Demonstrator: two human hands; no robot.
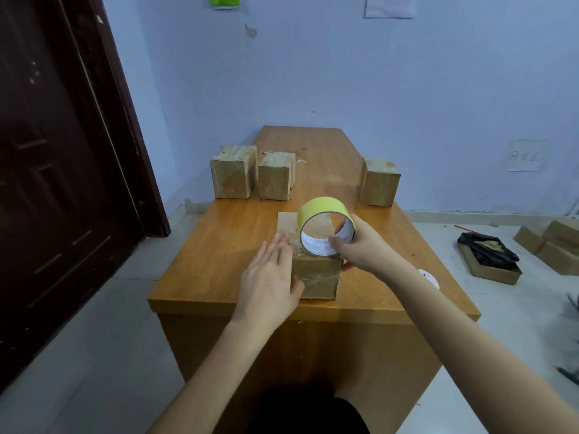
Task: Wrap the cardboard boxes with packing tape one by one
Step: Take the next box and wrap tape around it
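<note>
A person stands at the near end of a narrow wooden desk (360, 296), both bare arms reaching in over it. The box being worked on (316, 277) sits close to the near edge, a plain cardboard cube with clear tape already shining across its front face and top.

The left hand (269, 277) lies flat against the box's left side — fingers (275, 245) straight and pressed together, tips reaching up onto the top edge, thumb laid on the front face. The right hand (360, 249) holds the roll of packing tape (326, 227) upright over the top of the box; the thumb sits on the roll's near rim and a fingertip shows inside the white core, so the wall of the roll is pinched between them. The roll is yellow on the outside, and its lower edge looks to touch the box top.

Farther back on the desk stand three more cardboard boxes: two side by side on the left, the outer one (233, 172) overhanging the desk's edge, the inner one (276, 177) just beside it — and a third (379, 181) well apart on the right edge. A dark wooden door (56, 167) fills the left wall. On the floor to the right lie an open carton lined with black plastic (488, 255) and some flat cartons (554, 245) beyond it.
</note>
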